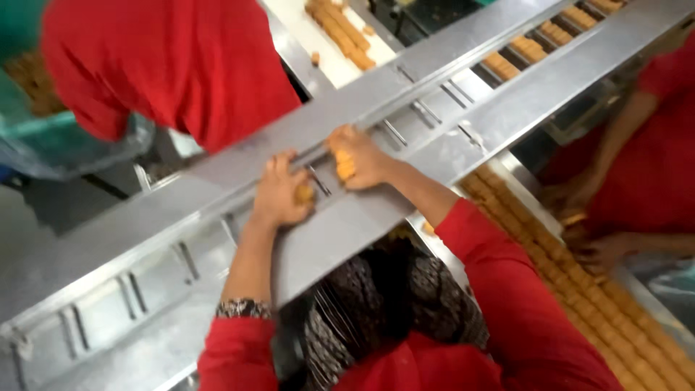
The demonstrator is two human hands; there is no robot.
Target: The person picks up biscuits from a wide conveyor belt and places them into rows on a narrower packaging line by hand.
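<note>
My left hand [279,192] rests on a long steel conveyor channel [217,188], its fingers curled over a small stack of golden biscuits [304,193]. Just to the right, my right hand [360,156] grips another short stack of biscuits [344,166] in the same channel. A metal divider bar [318,181] lies between the two hands. Both arms wear red sleeves, and a patterned bangle [242,308] circles my left wrist.
More biscuit stacks [528,49] sit in the channel's far right slots. Long rows of biscuits [579,275] run along a tray at lower right, where another person's hands [594,250] work. A person in red [166,65] stands across the line by a green bin [43,137].
</note>
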